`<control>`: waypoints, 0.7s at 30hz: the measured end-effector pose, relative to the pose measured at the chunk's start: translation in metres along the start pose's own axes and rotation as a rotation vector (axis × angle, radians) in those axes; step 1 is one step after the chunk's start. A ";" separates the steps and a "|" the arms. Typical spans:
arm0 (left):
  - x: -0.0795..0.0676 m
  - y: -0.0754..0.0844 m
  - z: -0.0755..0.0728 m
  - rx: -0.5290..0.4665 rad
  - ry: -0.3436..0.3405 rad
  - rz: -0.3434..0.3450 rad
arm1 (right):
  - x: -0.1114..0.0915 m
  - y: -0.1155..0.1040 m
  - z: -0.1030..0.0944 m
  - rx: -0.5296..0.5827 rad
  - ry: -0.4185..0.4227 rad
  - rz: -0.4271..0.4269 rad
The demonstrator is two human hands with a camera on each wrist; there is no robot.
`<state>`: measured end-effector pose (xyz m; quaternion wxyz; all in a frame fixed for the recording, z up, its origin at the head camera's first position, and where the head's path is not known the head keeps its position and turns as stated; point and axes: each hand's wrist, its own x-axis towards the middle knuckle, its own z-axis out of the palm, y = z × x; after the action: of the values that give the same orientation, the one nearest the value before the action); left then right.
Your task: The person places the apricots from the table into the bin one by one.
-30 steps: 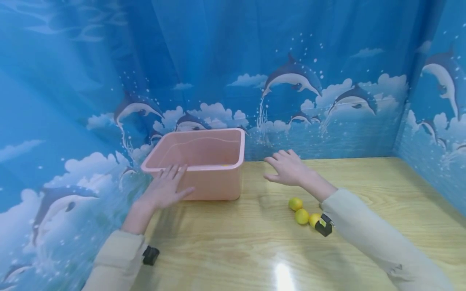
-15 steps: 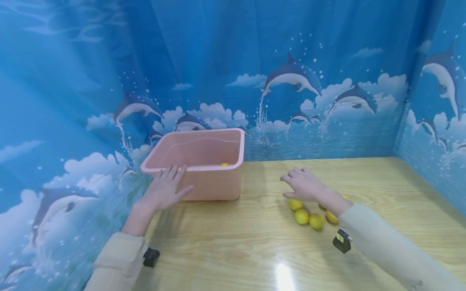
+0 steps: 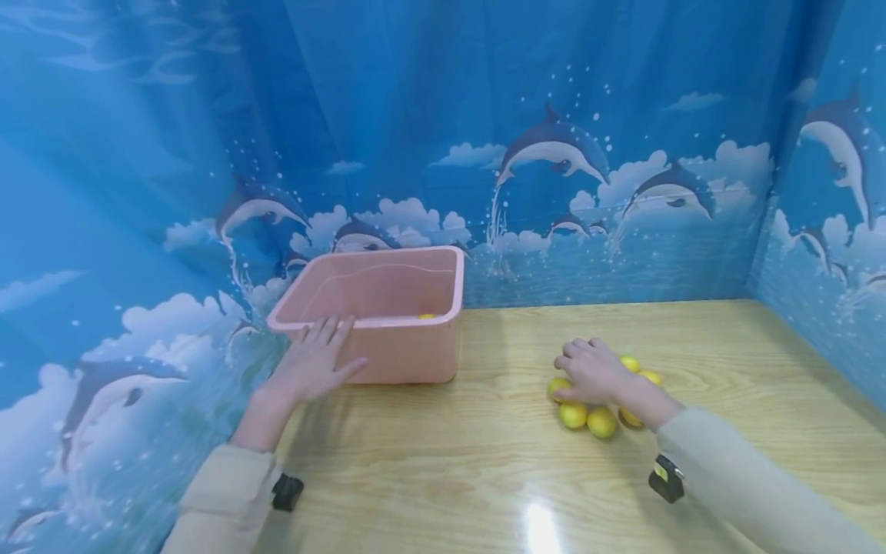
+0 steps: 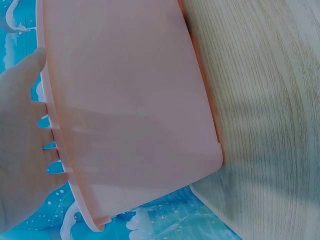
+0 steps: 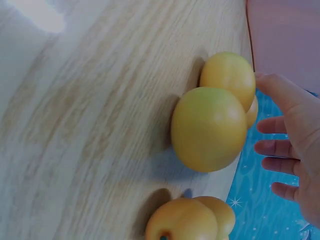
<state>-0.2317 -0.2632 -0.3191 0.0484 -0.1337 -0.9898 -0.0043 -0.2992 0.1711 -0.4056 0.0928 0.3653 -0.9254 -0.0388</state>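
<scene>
Several round yellow fruits [image 3: 601, 422], tinged green, lie grouped on the wooden table right of centre. My right hand [image 3: 591, 372] hovers low over the group with fingers spread and slightly bent. In the right wrist view its thumb is beside a yellow fruit [image 5: 228, 77]; I cannot tell whether it touches. At the left stands a pink plastic tub [image 3: 394, 354], upright, its front rim met by the fingertips of my left hand [image 3: 311, 360]. That hand's fingers are extended, and the left wrist view has them along the tub's rim [image 4: 55, 127]. A bit of yellow [image 3: 426, 316] shows inside the tub.
A blue curtain [image 3: 415, 115] printed with dolphins and clouds hangs behind the table and down both sides. Bare wood tabletop [image 3: 429, 462] spreads in front of the tub. Small black devices [image 3: 667, 478] are fixed at both sleeves.
My right hand has moved down and to the right, from near the tub's right side to over the yellow fruits. The left hand and the tub stay put.
</scene>
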 end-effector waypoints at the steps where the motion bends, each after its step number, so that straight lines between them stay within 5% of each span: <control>1: 0.000 0.000 0.000 -0.002 -0.002 -0.001 | -0.001 0.000 0.001 -0.001 0.000 0.002; 21: -0.002 0.002 -0.002 -0.012 -0.016 -0.025 | 0.002 -0.004 0.008 0.026 -0.090 0.072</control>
<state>-0.2287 -0.2619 -0.3178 0.0396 -0.1217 -0.9917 -0.0099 -0.3002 0.1669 -0.4136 0.0476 0.3311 -0.9416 -0.0397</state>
